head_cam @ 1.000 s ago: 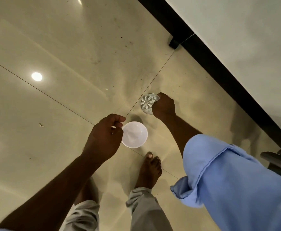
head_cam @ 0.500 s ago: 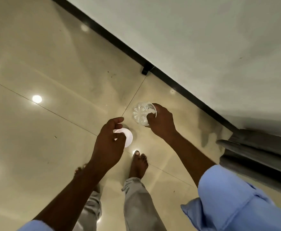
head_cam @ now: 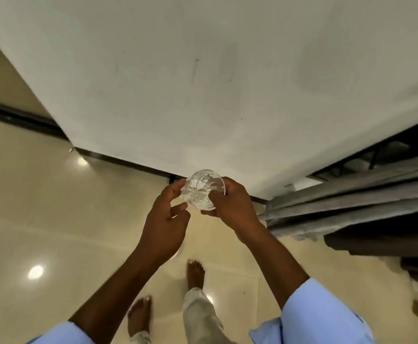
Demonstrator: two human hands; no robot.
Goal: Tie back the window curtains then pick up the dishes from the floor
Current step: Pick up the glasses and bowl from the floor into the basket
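Clear cut glass bowl [head_cam: 204,189] sits clamped in my right hand [head_cam: 232,207]; my left hand [head_cam: 165,227] touches its rim, fingers loosely curled apart.

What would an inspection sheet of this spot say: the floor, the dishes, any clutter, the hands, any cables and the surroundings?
Surface: glossy beige tiled floor, reflecting ceiling lights; no dishes seen lying on it.
Job's things: clear cut-glass bowl, held up off the floor; grey curtain hanging in folds at the right.
Clutter: a blurred object at the lower right edge, too unclear to name.
Grippers: right hand grips the glass bowl; left hand has fingers at the bowl's near side, and whether it holds anything else cannot be told.
Cables: nothing seen.
Surroundings: pale wall with dark skirting; two bare feet below.
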